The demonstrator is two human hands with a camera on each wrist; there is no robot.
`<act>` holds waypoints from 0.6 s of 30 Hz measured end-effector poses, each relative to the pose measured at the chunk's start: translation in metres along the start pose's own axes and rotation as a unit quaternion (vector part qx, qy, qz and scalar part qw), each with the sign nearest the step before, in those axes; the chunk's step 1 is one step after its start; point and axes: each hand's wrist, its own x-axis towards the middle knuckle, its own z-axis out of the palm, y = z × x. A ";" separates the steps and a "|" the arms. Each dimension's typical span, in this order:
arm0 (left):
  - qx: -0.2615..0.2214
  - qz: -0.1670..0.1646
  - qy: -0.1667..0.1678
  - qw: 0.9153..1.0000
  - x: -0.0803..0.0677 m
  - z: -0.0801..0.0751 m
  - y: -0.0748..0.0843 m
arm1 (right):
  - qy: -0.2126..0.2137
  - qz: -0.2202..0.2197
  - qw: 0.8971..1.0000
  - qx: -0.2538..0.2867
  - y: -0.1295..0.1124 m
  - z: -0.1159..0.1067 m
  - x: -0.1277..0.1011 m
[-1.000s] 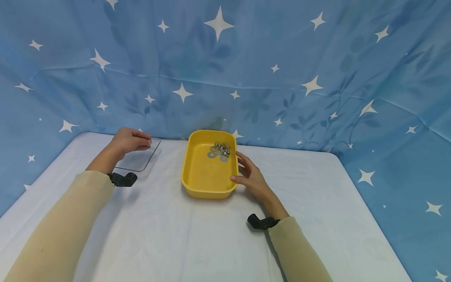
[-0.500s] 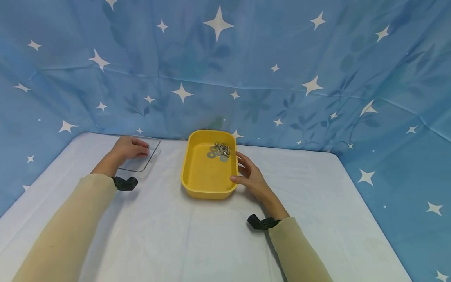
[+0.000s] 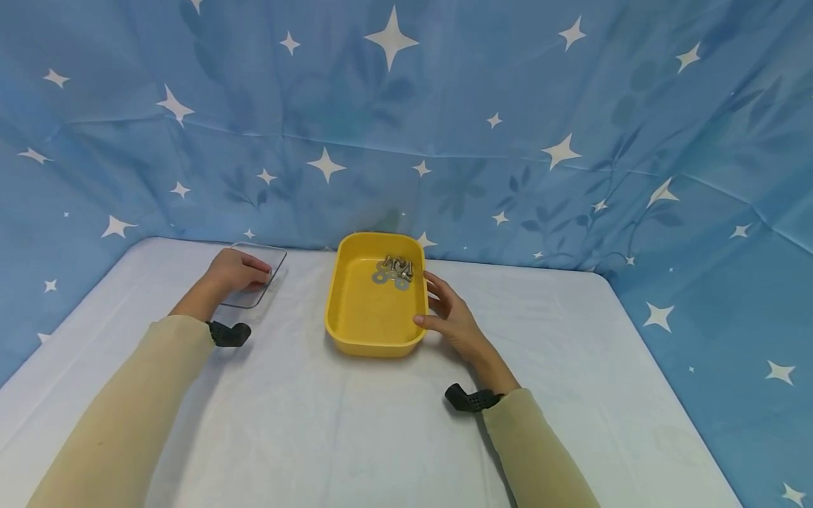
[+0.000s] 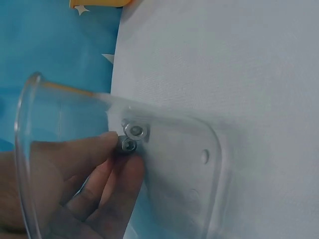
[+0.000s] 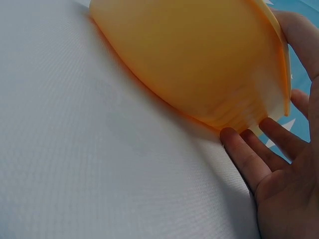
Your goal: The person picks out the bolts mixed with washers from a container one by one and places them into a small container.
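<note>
My left hand (image 3: 243, 271) rests on a clear plastic plate (image 3: 274, 262) at the table's far left. Seen from the left wrist, its fingertips (image 4: 119, 164) pinch a small metal bolt (image 4: 127, 145) against the plate (image 4: 184, 194), right beside a metal washer (image 4: 135, 131). A yellow tray (image 3: 375, 348) stands mid-table with several bolts and washers (image 3: 394, 271) heaped at its far end. My right hand (image 3: 449, 315) lies against the tray's right wall, its straight fingers (image 5: 246, 159) touching the yellow wall (image 5: 199, 64) and the thumb at the rim.
A white cloth (image 3: 356, 437) covers the table. Blue star-printed fabric (image 3: 444, 127) hangs close behind and to both sides. The plate has a small hole (image 4: 206, 156). Black camera mounts (image 3: 466, 399) sit at both wrists.
My left hand has come down and back from the plate's far edge onto the plate, still with the small metal piece. The right hand and tray stayed put.
</note>
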 end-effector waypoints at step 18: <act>-0.021 -0.015 -0.002 1.000 -0.004 0.000 0.002 | -0.001 0.000 1.000 0.008 0.001 -0.001 0.001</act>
